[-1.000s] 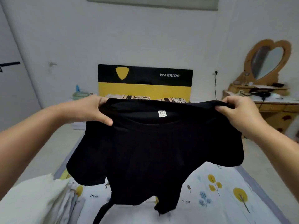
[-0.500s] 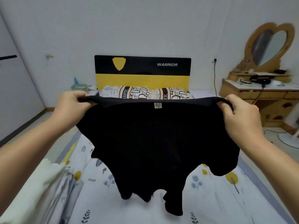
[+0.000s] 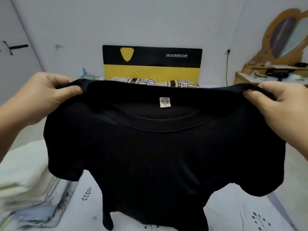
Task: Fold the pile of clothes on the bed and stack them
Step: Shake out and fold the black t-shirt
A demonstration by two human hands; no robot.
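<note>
Black cotton short-sleeved T-shirt [image 3: 150, 155] hangs in the air above the bed's printed sheet [image 3: 233, 205], left hand [image 3: 45, 95] and right hand [image 3: 273, 104] each pinching a shoulder so it drapes flat for folding. A folded pale stack [image 3: 25, 172] lies on the bed at left.

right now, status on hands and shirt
Left hand and right hand: each grip pinches a shoulder. Black short-sleeved cotton T-shirt held up, unfolded. Nothing in the way.

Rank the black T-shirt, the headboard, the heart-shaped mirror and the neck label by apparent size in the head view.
1. black T-shirt, though nearness to the camera inflates it
2. headboard
3. heart-shaped mirror, partly cut off at the frame edge
4. neck label
</note>
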